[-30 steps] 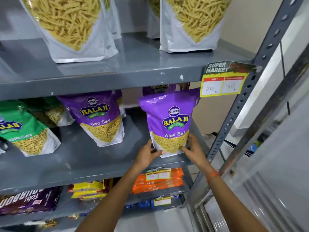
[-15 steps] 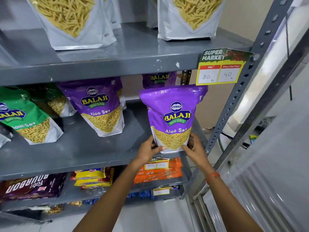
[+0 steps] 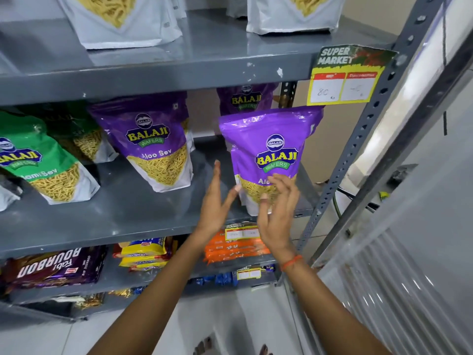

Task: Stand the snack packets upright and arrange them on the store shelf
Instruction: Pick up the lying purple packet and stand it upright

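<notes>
- A purple Aloo Sev packet [image 3: 268, 149] is standing upright at the front edge of the middle shelf [image 3: 133, 216], close to its right end.
- The left hand [image 3: 213, 201] is hovering just left of this packet's lower part, palm facing it and fingers stretched out straight; it is gripping nothing, and whether the thumb tip is touching the packet cannot be told.
- The right hand [image 3: 277, 208] is spreading its fingers loosely in front of the packet's lower half, covering part of the printed name; it is closing on nothing, and contact with the packet cannot be told.
- The two hands are sitting apart from each other, one at each side of the packet's base.
- An orange wrist thread [image 3: 291, 262] is circling the right wrist.
- A second purple packet [image 3: 156, 142] is standing further left on the same shelf, near its middle.
- A third purple packet [image 3: 245, 98] is showing behind the front one, toward the back edge.
- A green packet [image 3: 38, 160] is leaning at the left end.
- A yellow price tag [image 3: 343, 80] is hanging from the front edge of the upper shelf [image 3: 153, 73], at its right end.
</notes>
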### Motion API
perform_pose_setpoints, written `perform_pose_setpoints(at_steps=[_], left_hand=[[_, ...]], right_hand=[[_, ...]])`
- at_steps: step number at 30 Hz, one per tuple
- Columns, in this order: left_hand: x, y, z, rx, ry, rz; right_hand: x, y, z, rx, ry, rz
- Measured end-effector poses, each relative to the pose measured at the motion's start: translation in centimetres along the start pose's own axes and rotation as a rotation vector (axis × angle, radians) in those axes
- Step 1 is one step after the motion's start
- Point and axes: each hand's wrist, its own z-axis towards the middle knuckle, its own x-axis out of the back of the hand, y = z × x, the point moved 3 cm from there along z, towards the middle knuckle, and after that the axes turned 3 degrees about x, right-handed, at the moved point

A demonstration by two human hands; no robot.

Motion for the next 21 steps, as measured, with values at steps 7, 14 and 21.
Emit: perform_pose_setpoints(at_steps=[7,14,21], left_hand=[[10.5,-2.8,1.3,-0.103,0.443,-0.023],[18.3,-12.3,7.4,0.264,0.244,-0.143],[18.9,-13.9,8.1,0.300,-0.174,-0.266]], right_hand=[[-11.6,-5.3,0.4,0.106,-0.173,0.099],[-21.8,-0.9,3.0,-0.561,-0.582,0.190],[-23.1,2.9,0.8,-0.693,-0.714,0.220]])
